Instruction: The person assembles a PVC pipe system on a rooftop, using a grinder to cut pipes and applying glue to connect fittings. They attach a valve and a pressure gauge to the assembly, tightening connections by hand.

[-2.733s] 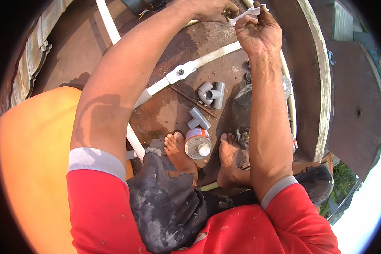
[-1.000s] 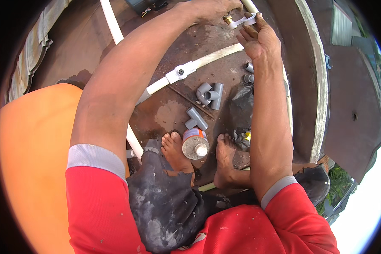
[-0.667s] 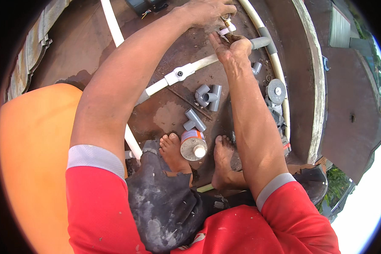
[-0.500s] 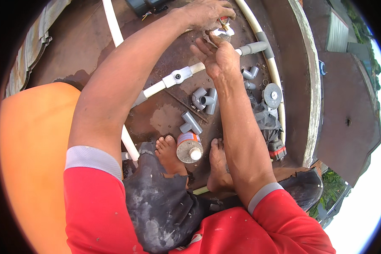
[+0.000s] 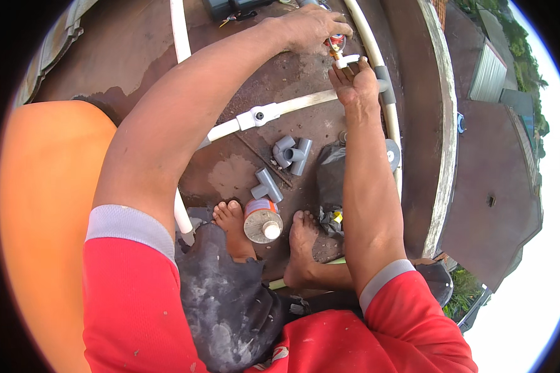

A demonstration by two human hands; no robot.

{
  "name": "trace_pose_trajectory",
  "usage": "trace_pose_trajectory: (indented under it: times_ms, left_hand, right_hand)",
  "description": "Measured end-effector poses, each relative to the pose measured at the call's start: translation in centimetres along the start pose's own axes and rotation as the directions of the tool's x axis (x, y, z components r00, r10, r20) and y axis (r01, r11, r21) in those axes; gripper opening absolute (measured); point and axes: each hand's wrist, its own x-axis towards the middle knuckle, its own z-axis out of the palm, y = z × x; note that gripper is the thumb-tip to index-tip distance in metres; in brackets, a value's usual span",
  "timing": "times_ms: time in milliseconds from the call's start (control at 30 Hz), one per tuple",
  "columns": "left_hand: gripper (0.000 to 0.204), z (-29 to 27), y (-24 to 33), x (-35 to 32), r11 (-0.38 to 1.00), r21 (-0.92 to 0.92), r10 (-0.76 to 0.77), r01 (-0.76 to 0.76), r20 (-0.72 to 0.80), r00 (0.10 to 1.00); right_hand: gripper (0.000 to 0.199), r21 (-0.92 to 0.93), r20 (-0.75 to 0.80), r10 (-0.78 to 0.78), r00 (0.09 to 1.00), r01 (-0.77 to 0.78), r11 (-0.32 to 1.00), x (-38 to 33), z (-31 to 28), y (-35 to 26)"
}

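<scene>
At the upper middle, my left hand (image 5: 312,30) reaches across with its fingers curled over the red top of a small fitting (image 5: 337,46). Below the red part, the fitting has a brass-coloured section and a white T-shaped end; its exact kind is unclear. My right hand (image 5: 358,88) is palm up just beneath, its thumb and fingers closed about the white end. Behind my right wrist passes a cream pipe (image 5: 308,101) with a white valve-like joint (image 5: 259,117). Part of the fitting is hidden by my left fingers.
Grey pipe tees and elbows (image 5: 294,154) and another grey tee (image 5: 267,185) lie near a round can (image 5: 263,225) between my bare feet. Beside my right forearm are a black bag (image 5: 331,177) and a grinding disc (image 5: 392,154). An orange rounded surface (image 5: 53,205) fills the left.
Both hands have shifted rightward in the picture with the fitting, and my right forearm now stands more upright. More of the black bag shows. The view itself has moved a little.
</scene>
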Motion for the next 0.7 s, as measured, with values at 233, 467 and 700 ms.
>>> trace_pose_trajectory:
  times_ms: [233, 467, 700]
  left_hand:
    - [0.037, 1.6, -1.3, -0.9, 1.000, -0.012, -0.025, 0.025, -0.029, 0.999]
    - [0.037, 2.2, -1.5, -1.2, 0.999, -0.003, -0.055, 0.055, -0.073, 0.996]
    - [0.073, 4.2, 0.8, -2.2, 0.927, 0.195, -0.306, 0.320, -0.099, 0.947]
  right_hand:
    - [0.035, 0.110, 0.103, 0.112, 0.988, -0.123, 0.986, -5.5, 1.3, 3.2]
    - [0.025, 0.212, 0.386, 0.127, 0.914, -0.222, 0.952, -7.6, 0.5, -0.1]
    - [0.041, 0.129, 0.091, 0.177, 0.980, -0.188, 0.974, -2.2, -0.1, -2.3]
